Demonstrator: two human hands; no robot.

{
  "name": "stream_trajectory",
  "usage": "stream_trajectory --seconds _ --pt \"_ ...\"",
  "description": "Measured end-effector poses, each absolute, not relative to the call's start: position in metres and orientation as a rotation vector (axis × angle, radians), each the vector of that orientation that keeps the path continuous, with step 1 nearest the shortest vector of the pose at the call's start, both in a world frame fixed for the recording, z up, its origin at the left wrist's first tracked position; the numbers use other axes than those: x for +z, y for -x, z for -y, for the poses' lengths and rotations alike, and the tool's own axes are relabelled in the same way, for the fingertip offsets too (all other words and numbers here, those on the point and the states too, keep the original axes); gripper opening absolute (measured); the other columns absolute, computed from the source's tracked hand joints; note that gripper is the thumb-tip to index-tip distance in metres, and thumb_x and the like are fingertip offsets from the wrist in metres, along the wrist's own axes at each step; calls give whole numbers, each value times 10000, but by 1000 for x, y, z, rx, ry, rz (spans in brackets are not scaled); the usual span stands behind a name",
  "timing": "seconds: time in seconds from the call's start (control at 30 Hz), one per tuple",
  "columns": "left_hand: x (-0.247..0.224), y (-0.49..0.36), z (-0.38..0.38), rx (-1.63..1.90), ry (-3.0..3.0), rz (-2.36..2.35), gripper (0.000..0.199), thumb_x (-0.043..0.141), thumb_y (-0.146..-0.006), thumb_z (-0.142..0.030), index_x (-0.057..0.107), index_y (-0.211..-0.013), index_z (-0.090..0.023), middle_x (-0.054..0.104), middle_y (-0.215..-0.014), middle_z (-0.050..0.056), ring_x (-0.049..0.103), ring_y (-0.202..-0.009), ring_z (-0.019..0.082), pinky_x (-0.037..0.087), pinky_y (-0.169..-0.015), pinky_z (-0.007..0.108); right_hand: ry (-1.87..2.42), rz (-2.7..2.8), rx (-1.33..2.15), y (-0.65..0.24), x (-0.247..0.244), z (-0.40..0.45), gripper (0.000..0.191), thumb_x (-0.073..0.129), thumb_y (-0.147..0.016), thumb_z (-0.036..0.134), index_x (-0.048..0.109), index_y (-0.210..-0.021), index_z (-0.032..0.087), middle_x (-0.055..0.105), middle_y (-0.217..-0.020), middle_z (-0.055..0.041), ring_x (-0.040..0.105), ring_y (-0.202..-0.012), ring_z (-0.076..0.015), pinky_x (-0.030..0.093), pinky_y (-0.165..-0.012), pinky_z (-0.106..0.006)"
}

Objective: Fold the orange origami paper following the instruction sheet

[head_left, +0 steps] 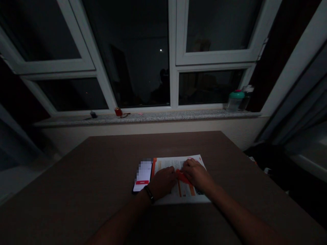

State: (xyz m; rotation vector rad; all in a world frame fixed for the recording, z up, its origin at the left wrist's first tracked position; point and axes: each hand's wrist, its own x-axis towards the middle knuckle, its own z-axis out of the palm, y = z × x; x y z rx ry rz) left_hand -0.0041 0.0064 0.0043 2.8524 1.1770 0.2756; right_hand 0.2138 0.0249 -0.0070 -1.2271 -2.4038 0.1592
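Observation:
A small red-orange piece (184, 177), which looks like folded paper, lies over a printed sheet or booklet (160, 164) with orange parts. My left hand (163, 182) has its fingers closed on the left end of the red piece. From the right, my right hand (196, 173) grips the same piece with bent fingers. Both hands rest above the printed pages. A dark band circles my left wrist. Just left of the pages lies a phone (143, 175) with a lit screen, partly pixelated.
The brown table (107, 160) reaches toward a granite windowsill (158, 116). On the sill stand a teal-lidded bottle (235, 100), a clear bottle (246, 97), a small red object (118, 112) and a small dark one (93, 114).

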Motion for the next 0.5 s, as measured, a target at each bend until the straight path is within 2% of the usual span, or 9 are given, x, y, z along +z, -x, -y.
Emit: stream_trajectory --seconds 0.17,0.3,0.5 --pt "-1 3 -10 468 -2738 -1093 116 517 -980 -241 628 -971 -207 585 -976 25 554 -919 175 420 -783 282 1124 2417 243 -210 -7 -22 207 569 -895 108 731 -960 220 612 -946 -55 538 -957 -213 413 -889 -351" --pt "-3 3 -14 612 -2599 -1205 79 577 -940 -251 612 -976 -190 587 -972 34 547 -937 192 422 -779 296 1088 2456 305 -206 -8 -20 123 583 -908 147 678 -977 183 612 -974 -61 546 -962 -210 424 -861 -329" --pt "-1 4 -13 601 -2610 -1311 135 576 -937 -284 602 -1013 -175 584 -1006 58 525 -942 211 421 -812 335 1095 2432 321 -204 -8 -19 104 628 -888 160 654 -982 196 626 -980 -50 558 -968 -201 420 -855 -311"
